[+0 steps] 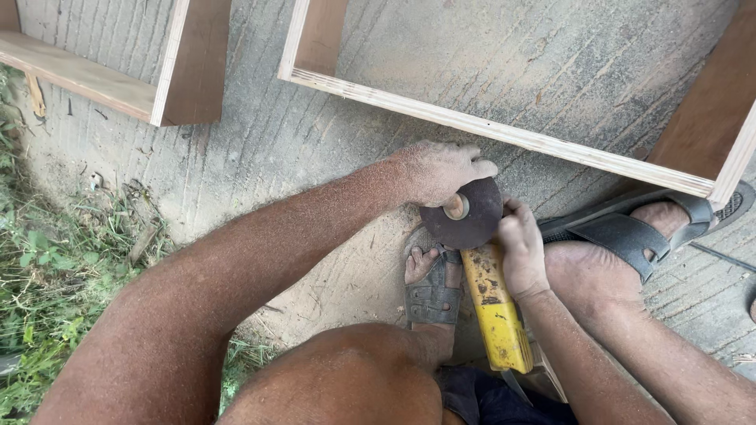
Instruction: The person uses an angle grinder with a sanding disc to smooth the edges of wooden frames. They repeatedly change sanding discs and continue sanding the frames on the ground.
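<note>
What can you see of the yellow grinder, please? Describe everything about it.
The grinder has a worn yellow body with dark scuffs and dust. It lies lengthwise between the person's knees, head pointing away, toward the wooden frame. On its head sits a dark round disc, face up, with a pale hub in the middle. The left hand rests on the disc's far edge; the right hand holds the body just behind the disc. Its rear end is hidden.

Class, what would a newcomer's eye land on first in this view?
At centre, the dusty left hand and right hand grip a dark round disc on a yellow grinder, held over a sandalled foot. Above lies a plywood frame on concrete, with grass at left.
</note>
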